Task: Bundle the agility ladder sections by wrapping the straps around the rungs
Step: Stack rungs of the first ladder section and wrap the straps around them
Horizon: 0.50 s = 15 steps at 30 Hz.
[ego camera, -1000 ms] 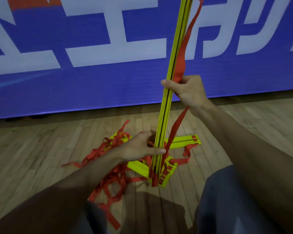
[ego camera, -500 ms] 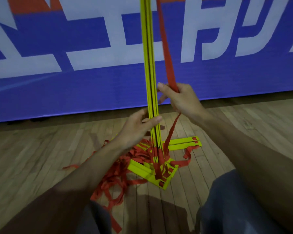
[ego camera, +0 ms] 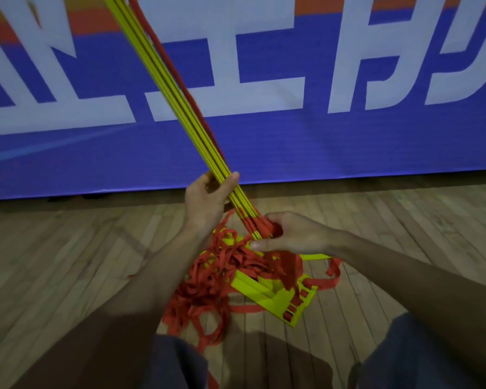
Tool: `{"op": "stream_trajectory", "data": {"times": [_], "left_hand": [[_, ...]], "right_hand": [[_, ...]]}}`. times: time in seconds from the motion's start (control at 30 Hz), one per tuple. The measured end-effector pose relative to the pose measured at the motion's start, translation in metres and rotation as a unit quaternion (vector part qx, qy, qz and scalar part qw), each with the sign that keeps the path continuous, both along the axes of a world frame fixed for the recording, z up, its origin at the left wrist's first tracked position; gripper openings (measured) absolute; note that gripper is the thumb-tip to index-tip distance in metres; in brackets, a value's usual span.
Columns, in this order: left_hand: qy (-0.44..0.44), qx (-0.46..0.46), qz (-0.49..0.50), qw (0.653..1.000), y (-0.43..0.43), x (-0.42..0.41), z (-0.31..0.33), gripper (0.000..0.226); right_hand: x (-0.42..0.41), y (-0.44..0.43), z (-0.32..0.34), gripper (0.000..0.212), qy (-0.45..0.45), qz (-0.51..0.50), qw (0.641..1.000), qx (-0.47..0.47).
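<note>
Agility ladder rungs (ego camera: 164, 80): flat yellow slats, stacked face to face into one long narrow bundle with dark seams between them. The bundle is off the floor and tilted, its top leaning up and left past the frame edge, its lower end coming down at centre above the wooden floor (ego camera: 68, 262).

A red strap (ego camera: 167, 58), flat webbing, runs down the right edge of the bundle and touches it along most of its length. At the lower end, red webbing crosses the slats and bunches up.

Left hand (ego camera: 208, 200): gripping the bundle from the left, a little above the lower end, thumb laid across the front of the slats, fingers curled behind.

Right hand (ego camera: 289, 237): lower and to the right, just beside the left but not touching it. Fingers curled around the red webbing at the foot of the bundle, thumb pointing left. A wad of strap hangs under the palm.

Beneath the hands, a loose strap pile (ego camera: 216, 276) lies tangled on the boards. Flat rungs (ego camera: 281, 299) lie partly under it, red webbing threaded through slots at their near ends.

Blue banner (ego camera: 292, 141) with large white characters stands behind. Knees in dark cloth (ego camera: 432, 355) at the bottom edge.
</note>
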<state>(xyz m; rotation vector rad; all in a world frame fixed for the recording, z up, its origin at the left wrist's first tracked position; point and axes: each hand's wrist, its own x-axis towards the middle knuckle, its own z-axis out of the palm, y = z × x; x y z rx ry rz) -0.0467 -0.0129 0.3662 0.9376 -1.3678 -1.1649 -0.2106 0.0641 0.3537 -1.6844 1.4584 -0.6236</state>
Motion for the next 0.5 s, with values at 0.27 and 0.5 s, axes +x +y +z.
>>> {"op": "stream_trajectory", "data": {"times": [0.27,0.5], "left_hand": [[-0.024,-0.005,0.041,0.999,-0.009,0.016,-0.009,0.019],[-0.066,0.004,0.008,0.998,-0.008,0.013,-0.009,0.010]], "right_hand": [[-0.004,0.000,-0.001,0.008,-0.098,0.027,0.994,0.048],[-0.015,0.009,0.020,0.021,-0.069,-0.008,0.997,-0.019]]}}
